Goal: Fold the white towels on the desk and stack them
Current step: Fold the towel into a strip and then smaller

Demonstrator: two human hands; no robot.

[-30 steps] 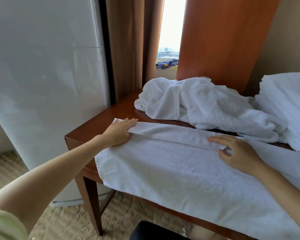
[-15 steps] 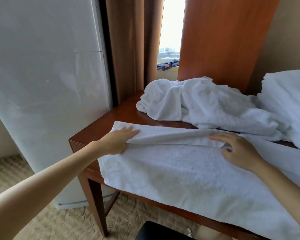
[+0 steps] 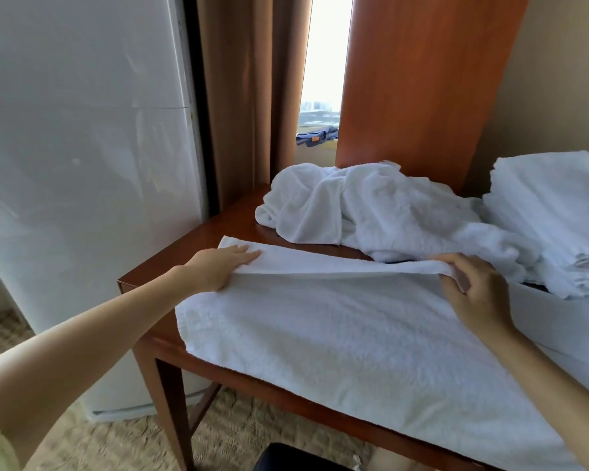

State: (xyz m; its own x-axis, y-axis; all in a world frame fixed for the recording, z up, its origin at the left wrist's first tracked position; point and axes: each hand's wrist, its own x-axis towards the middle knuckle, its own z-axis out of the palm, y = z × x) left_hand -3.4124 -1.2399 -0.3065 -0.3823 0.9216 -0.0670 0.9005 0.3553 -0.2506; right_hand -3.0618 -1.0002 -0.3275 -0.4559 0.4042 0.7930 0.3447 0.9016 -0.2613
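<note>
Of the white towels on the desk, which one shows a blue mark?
The folded stack at the right edge: a blue mark shows on top. The crumpled pile and the spread towel are plain white.

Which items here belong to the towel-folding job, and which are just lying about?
Job: flat towel, pinched by left hand and right hand; crumpled towels; folded stack; desk.
Lying about: fridge, curtain, blue cloth.

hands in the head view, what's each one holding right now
Left hand: grips the far edge of the spread towel, thumb hidden beneath.
Right hand: pinches the same edge, lifted.
</note>
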